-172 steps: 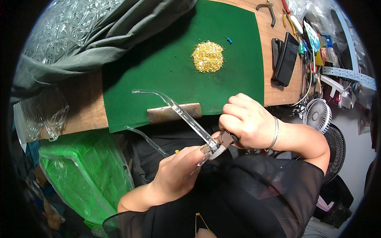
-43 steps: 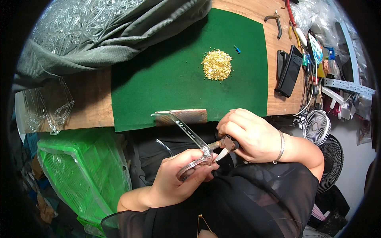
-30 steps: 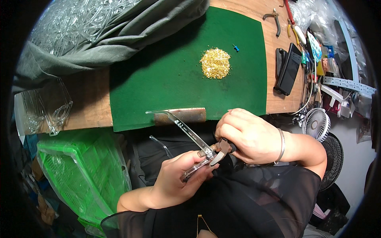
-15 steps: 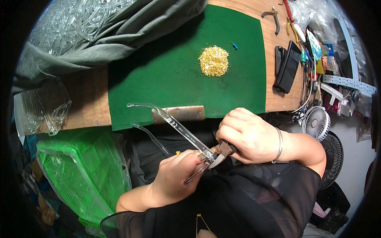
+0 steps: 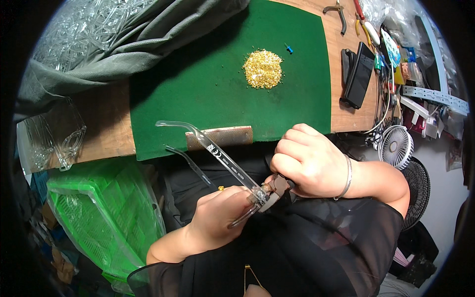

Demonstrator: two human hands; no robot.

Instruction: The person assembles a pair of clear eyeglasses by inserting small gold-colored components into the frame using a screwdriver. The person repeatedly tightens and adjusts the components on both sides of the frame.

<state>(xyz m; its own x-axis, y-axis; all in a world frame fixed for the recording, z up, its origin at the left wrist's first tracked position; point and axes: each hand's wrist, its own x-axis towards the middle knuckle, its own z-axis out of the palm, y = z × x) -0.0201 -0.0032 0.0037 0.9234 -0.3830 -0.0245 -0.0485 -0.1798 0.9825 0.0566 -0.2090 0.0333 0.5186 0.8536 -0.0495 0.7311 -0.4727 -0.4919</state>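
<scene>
My left hand [image 5: 215, 215] is closed around a clear plastic eyeglass frame [image 5: 217, 151], gripping it near a hinge. Its two temples point up and left, past the near edge of the green mat [image 5: 183, 94]. My right hand [image 5: 316, 161] is wrapped round a pair of pliers [image 5: 276, 192] with broad grey jaws; most of the handles is hidden in the fist. The jaws are at the frame's hinge corner, right beside my left fingertips. On the mat lie a heap of tiny gold-coloured metal pieces [image 5: 263, 70] and a blue push pin [image 5: 289, 50].
A grey cloth [image 5: 123, 59] with many clear frames on it covers the far left. Loose clear frames [image 5: 69, 143] lie below it. A green crate [image 5: 109, 218] stands at lower left. On the right are a phone [image 5: 359, 74], hand tools [image 5: 337, 17], cables and two fans [image 5: 396, 146].
The mat and the things on it sit slightly higher and further left in the picture. My right hand has turned a little with the pliers, which stay at the hinge corner.
</scene>
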